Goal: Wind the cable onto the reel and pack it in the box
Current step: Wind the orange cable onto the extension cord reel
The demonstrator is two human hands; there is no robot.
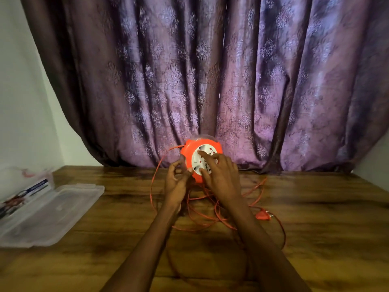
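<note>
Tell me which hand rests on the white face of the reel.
The right hand; the left hand is beside the reel, at its orange edge.

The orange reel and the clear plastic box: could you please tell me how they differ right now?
The orange reel stands on edge mid-table, held by the left hand and right hand; the clear plastic box lies flat, open and untouched at the table's left edge. The reel is round and opaque, the box rectangular and see-through.
</note>
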